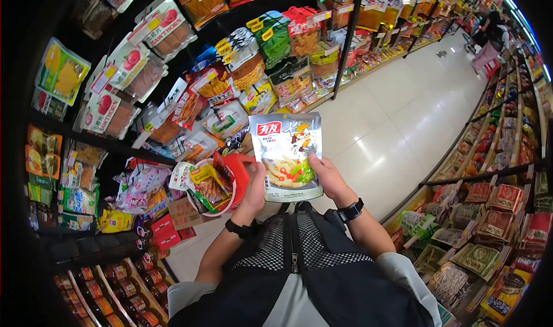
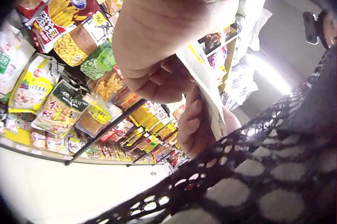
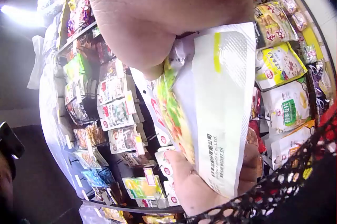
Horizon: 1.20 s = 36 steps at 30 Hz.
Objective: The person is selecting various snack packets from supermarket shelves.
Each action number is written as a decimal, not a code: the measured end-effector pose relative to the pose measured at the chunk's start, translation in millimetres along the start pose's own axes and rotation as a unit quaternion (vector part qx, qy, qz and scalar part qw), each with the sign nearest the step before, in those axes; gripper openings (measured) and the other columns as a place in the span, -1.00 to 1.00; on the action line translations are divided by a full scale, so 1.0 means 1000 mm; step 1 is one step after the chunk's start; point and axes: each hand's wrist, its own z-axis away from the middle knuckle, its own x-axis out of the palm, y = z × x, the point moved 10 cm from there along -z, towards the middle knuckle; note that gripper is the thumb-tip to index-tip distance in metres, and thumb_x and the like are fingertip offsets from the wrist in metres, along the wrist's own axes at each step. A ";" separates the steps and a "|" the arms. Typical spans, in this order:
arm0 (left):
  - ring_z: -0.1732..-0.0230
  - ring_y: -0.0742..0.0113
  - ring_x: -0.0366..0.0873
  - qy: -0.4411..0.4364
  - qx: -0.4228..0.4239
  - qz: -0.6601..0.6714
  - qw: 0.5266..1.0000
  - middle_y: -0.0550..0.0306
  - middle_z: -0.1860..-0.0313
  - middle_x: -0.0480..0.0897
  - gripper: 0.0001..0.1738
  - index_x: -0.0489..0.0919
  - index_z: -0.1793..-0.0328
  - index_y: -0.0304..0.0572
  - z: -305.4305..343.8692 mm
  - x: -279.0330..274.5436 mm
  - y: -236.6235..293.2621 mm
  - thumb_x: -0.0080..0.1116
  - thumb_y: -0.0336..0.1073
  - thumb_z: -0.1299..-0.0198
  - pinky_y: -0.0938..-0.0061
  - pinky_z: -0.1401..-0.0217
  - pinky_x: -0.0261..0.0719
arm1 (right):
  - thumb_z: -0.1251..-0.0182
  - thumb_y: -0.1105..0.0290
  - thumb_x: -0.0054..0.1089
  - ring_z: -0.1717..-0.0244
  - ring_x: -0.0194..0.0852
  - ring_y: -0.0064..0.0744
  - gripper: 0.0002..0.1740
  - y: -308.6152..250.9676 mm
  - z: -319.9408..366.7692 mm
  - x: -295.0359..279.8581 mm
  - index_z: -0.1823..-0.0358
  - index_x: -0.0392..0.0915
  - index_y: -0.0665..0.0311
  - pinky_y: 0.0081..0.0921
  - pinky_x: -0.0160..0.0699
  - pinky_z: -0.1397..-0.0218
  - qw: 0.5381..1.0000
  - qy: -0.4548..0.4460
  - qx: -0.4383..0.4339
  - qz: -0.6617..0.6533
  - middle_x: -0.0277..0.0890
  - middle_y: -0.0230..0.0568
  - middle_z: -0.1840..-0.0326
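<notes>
Upright in front of the chest, a silver snack pouch [image 1: 286, 148] with a red logo, a cartoon figure and a food picture faces up at me. The left hand [image 1: 254, 190] grips its lower left edge. On the opposite edge, the right hand [image 1: 326, 180] holds it with the thumb over the front. The right wrist view shows the printed bottom of the pouch [image 3: 224, 103], with the left hand [image 3: 197, 184] beyond it. In the left wrist view the pouch [image 2: 208, 90] appears edge-on. Just left of the left hand is a red basket [image 1: 241, 174].
A bagged snack [image 1: 208, 186] lies by the basket's rim. Shelves with hanging packets [image 1: 245, 56] curve along the left and front. Lower racks with packets [image 1: 484, 235] line the right side. Tiled floor [image 1: 380, 125] runs between them; a person [image 1: 492, 39] is far down the aisle.
</notes>
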 end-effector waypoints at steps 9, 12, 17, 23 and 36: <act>-0.30 0.26 0.51 -0.086 -0.065 0.003 0.994 -0.01 -0.33 0.51 -0.30 0.31 -0.44 -0.36 -0.069 0.075 -0.032 -0.33 0.15 -0.55 0.36 -0.37 0.45 | -0.61 0.01 -0.12 -0.06 0.58 -0.49 -0.42 -0.040 0.018 -0.083 -0.18 0.47 0.48 -0.51 0.53 -0.18 0.994 0.093 -0.057 -0.025 0.61 -0.19 -0.09; -0.32 0.27 0.48 -0.122 -0.086 -0.009 0.989 -0.01 -0.35 0.50 -0.29 0.31 -0.44 -0.37 -0.107 0.101 -0.046 -0.35 0.16 -0.55 0.37 -0.39 0.42 | -0.61 -0.01 -0.13 -0.06 0.57 -0.49 -0.41 -0.058 0.018 -0.119 -0.16 0.49 0.47 -0.51 0.53 -0.18 0.989 0.125 -0.074 -0.019 0.61 -0.19 -0.07; -0.36 0.29 0.45 -0.195 -0.135 -0.026 0.971 0.00 -0.37 0.48 -0.27 0.31 -0.45 -0.38 -0.183 0.161 -0.076 -0.35 0.17 -0.55 0.39 -0.42 0.38 | -0.60 -0.06 -0.15 -0.08 0.56 -0.47 -0.36 -0.100 0.014 -0.194 -0.17 0.49 0.48 -0.50 0.49 -0.22 0.975 0.198 -0.103 -0.002 0.61 -0.18 -0.09; -0.31 0.32 0.47 -0.192 -0.118 -0.017 0.974 0.02 -0.34 0.49 -0.25 0.32 -0.44 -0.41 -0.293 0.217 -0.076 -0.35 0.19 -0.55 0.43 -0.40 0.38 | -0.61 -0.07 -0.19 -0.11 0.54 -0.48 -0.34 -0.177 -0.030 -0.262 -0.21 0.47 0.50 -0.49 0.48 -0.25 0.960 0.255 -0.112 -0.030 0.59 -0.15 -0.15; -0.36 0.25 0.43 -0.274 -0.193 -0.058 0.941 0.00 -0.38 0.46 -0.22 0.25 -0.50 -0.33 -0.448 0.338 -0.098 -0.41 0.24 -0.53 0.36 -0.45 0.35 | -0.62 -0.08 -0.23 -0.14 0.53 -0.47 -0.32 -0.296 -0.065 -0.385 -0.26 0.42 0.49 -0.48 0.45 -0.27 0.920 0.359 -0.152 -0.049 0.57 -0.15 -0.18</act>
